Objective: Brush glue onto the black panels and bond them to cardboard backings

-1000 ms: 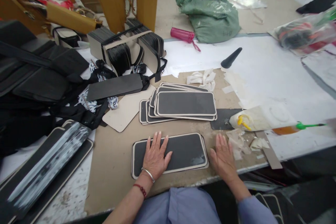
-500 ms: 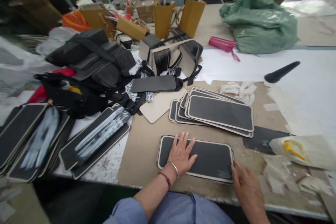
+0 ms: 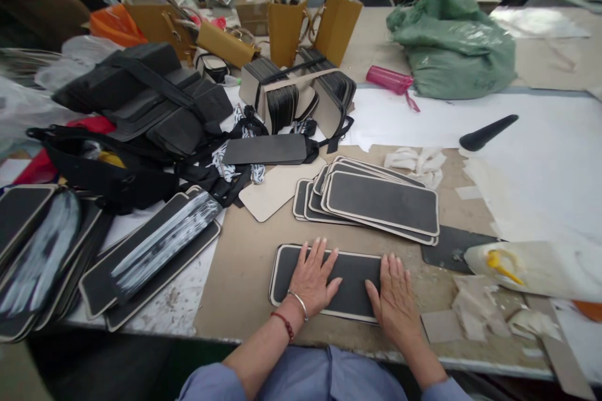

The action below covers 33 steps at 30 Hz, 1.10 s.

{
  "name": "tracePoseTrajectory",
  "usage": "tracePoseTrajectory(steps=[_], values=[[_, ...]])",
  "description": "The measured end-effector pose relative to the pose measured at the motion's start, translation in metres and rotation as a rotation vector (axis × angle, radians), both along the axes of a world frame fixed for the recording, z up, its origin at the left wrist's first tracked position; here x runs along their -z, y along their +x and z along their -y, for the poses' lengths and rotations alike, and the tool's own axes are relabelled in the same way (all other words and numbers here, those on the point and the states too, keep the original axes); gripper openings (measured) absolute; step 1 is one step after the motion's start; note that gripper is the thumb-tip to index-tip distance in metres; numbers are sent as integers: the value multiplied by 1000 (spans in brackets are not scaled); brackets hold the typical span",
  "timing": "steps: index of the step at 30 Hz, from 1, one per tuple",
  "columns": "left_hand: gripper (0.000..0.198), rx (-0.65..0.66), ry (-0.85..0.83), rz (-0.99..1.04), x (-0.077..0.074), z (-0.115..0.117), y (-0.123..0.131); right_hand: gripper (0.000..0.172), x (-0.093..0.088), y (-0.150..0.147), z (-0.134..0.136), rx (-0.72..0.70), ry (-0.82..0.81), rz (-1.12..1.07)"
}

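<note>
A dark rounded rectangular panel with a beige border (image 3: 355, 276) lies flat on brown cardboard (image 3: 235, 288) in front of me. My left hand (image 3: 311, 279) rests on its left half, fingers spread, palm down. On its right end lies my right hand (image 3: 396, 294), flat with the thumb apart from the fingers, hiding that edge. At least one more edge shows beneath the panel's left end. Just beyond it is a loose stack of similar panels (image 3: 383, 200). Neither hand grasps anything.
At left are panels with white-streaked strips (image 3: 164, 247) and another such pile (image 3: 37, 263). Black bag parts (image 3: 155, 100) and bound panels (image 3: 296, 91) stand behind. Right are a whitish container with a yellow tool (image 3: 531, 269), a black tapered object (image 3: 489, 133) and a green sack (image 3: 456, 44).
My right hand has moved from gripping the panel's right edge to lying flat on top of it. My left hand stays on the panel. The view has shifted slightly.
</note>
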<state>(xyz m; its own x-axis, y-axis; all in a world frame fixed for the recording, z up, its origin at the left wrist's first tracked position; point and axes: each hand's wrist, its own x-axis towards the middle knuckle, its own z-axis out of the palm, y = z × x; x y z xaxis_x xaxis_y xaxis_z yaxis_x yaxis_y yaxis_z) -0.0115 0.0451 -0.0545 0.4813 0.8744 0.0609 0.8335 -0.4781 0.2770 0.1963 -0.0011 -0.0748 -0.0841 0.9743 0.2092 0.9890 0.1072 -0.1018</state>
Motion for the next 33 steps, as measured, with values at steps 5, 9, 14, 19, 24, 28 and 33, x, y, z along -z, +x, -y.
tracePoseTrajectory(steps=[5,9,14,19,24,28,33], values=[[57,11,-11,-17,-2,0,2,63,2,12,3,28,-59,3],[57,5,-18,-15,-2,0,2,58,5,34,9,168,-23,5],[58,1,1,0,2,0,3,44,-7,52,21,126,5,-48],[57,-10,-14,97,0,1,0,42,-9,44,24,153,-44,-121],[48,-452,-13,373,-1,18,-44,45,-3,50,19,282,-196,-328],[41,-764,-186,514,7,40,-89,44,-3,57,13,350,-292,-439],[35,-741,-280,645,7,49,-100,45,-15,52,9,329,-355,-381]])
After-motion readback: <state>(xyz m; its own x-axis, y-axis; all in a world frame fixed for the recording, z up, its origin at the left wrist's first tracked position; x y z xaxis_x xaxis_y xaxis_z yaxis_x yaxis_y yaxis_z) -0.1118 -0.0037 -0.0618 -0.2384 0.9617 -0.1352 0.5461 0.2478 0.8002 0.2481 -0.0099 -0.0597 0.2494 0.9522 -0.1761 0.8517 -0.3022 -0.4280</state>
